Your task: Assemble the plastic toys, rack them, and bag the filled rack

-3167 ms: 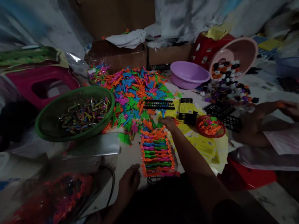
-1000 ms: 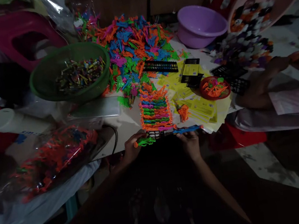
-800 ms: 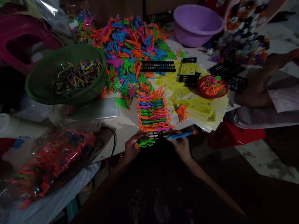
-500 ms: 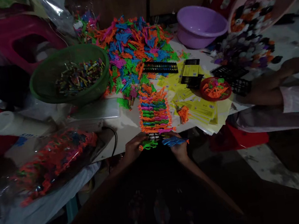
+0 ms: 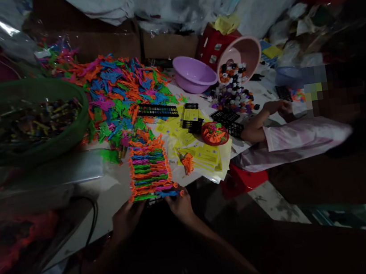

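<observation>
In the head view, a black grid rack (image 5: 153, 201) is mostly covered by tight rows of small moulded plastic pieces (image 5: 149, 166) in orange, green, pink and blue. At its near end on the left, my left hand (image 5: 126, 218) is closed around a green plastic piece (image 5: 140, 198). My right hand (image 5: 181, 207) pinches a blue plastic piece (image 5: 170, 193) with an orange tip on the same near row. Both pieces lie level with the rows. The undersides of my fingers are hidden, and dim light blurs the detail.
Behind the rack is a heap of loose plastic pieces (image 5: 118, 82). A green basin (image 5: 81, 110) stands left, a purple basin (image 5: 194, 72) at the back. Yellow cards (image 5: 201, 152) and a small red basket (image 5: 226, 136) lie right. A co-worker's arm (image 5: 253, 134) rests farther right.
The view has swung right, bringing in more of the co-worker. The green and blue pieces, earlier apart at the near end, now line up against the rows.
</observation>
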A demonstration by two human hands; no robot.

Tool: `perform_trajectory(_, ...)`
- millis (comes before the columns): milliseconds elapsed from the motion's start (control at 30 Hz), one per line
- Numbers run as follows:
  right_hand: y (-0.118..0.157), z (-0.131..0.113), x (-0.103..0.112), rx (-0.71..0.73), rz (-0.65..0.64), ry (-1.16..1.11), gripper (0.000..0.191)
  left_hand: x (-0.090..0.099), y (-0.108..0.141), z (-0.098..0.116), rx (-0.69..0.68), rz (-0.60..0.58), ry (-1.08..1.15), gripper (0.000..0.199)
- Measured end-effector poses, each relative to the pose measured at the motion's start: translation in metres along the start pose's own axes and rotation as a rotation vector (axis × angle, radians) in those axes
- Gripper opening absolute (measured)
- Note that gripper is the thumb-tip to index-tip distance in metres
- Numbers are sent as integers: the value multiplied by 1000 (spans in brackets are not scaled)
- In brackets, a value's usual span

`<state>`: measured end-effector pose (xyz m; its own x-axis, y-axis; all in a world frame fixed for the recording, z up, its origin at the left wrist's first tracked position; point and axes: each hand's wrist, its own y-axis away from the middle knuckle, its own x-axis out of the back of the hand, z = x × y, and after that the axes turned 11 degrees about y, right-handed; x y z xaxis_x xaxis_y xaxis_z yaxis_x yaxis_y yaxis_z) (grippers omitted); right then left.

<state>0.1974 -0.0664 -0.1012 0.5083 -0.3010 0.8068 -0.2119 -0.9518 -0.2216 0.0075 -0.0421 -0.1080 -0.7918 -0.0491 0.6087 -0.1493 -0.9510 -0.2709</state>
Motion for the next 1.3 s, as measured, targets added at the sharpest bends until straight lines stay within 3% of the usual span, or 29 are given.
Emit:
perform_trajectory(367, 0, -3, -8, 35, -48, 228, 33, -1, -5, 8, 63, -14, 24, 26)
perform_trajectory(467, 0, -3, -7, 36, -53, 246, 26, -2, -6, 11, 71, -20, -2, 25)
perform_trajectory(633, 0, 0, -3, 42, -47, 250, 21, -6, -8, 13, 35, -96, -80, 24)
perform_trajectory(933, -1, 5, -15, 57, -68, 179, 24, -10, -13, 15, 202, -240, -159, 23)
perform_trajectory(1067, -1, 3, -19, 62, -50, 183, 23, -12, -15, 15, 235, -243, -159, 26)
perform_trajectory(1167, -4, 2, -10, 70, -90, 196, 24, -8, -14, 13, 188, -214, -122, 28)
perform_trajectory(1300, -20, 15, 19, 107, -192, 85, 25, 10, -13, 2, 78, -227, 46, 22)
